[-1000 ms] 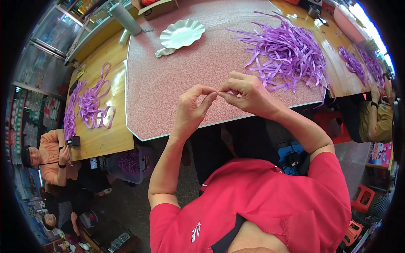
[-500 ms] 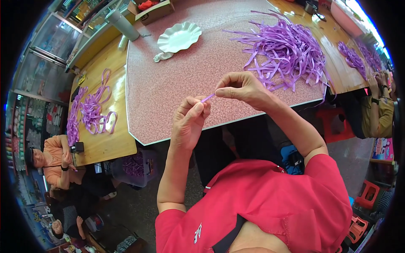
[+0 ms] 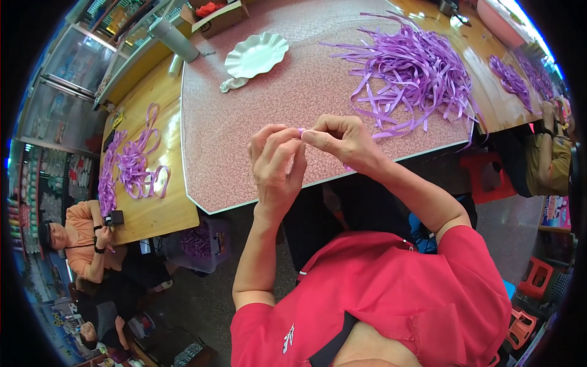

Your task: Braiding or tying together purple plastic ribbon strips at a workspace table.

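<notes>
Over the front edge of the pink speckled table point(image 3: 244, 128), my left hand point(image 3: 275, 162) and my right hand point(image 3: 348, 144) meet fingertip to fingertip. Both pinch a narrow purple ribbon point(image 3: 301, 130); only a tiny bit of it shows between the fingers, and the rest is hidden. A big tangled pile of purple ribbons point(image 3: 422, 76) lies right of my hands. One loose strand curves from that pile close to my right hand.
A white scalloped dish point(image 3: 257, 56) and a grey bottle point(image 3: 174, 40) stand at the far left of the table, near an open carton point(image 3: 217, 17). More ribbons point(image 3: 131, 162) lie on the wooden table at left, where a co-worker in orange point(image 3: 82, 235) sits. Red stools stand at right.
My hands have drawn together, so less ribbon shows between them. My left hand has turned and its fingers are raised. A strand of the pile now lies closer to my right hand.
</notes>
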Available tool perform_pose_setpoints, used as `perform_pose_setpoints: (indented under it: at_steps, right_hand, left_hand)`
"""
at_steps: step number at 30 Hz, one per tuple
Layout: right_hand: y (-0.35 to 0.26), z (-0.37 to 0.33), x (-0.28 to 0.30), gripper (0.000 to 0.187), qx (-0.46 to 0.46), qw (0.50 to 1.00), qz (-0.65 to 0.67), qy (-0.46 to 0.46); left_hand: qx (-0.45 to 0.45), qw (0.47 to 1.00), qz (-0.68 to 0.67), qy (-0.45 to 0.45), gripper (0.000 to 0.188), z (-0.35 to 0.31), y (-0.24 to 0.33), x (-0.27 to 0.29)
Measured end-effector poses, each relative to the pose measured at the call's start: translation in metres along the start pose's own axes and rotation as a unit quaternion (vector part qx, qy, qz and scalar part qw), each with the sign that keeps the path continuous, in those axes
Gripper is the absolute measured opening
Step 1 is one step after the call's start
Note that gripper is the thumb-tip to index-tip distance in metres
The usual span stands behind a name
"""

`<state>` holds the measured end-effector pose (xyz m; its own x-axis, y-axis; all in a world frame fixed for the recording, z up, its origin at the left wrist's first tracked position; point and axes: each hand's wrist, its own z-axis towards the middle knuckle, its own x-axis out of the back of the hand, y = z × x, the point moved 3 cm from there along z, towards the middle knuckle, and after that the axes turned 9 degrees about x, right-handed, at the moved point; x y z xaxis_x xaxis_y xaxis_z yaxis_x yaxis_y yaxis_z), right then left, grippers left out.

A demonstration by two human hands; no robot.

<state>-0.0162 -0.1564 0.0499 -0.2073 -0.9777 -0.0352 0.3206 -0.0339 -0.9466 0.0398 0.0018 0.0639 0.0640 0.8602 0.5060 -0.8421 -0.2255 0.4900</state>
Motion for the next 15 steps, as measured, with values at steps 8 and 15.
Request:
perform_pose_setpoints:
  at_steps: [8, 15]
  right_hand:
    - [0.019, 0.003, 0.005, 0.032, -0.182, 0.972, 0.138, -0.055]
    - [0.014, 0.000, -0.007, 0.021, -0.158, 0.978, 0.131, 0.022]
  left_hand:
    - [-0.079, 0.986, 0.071, -0.126, 0.027, 0.006, 0.003, 0.005]
    - [0.013, 1.000, 0.005, 0.021, 0.019, -0.011, 0.009, 0.000]
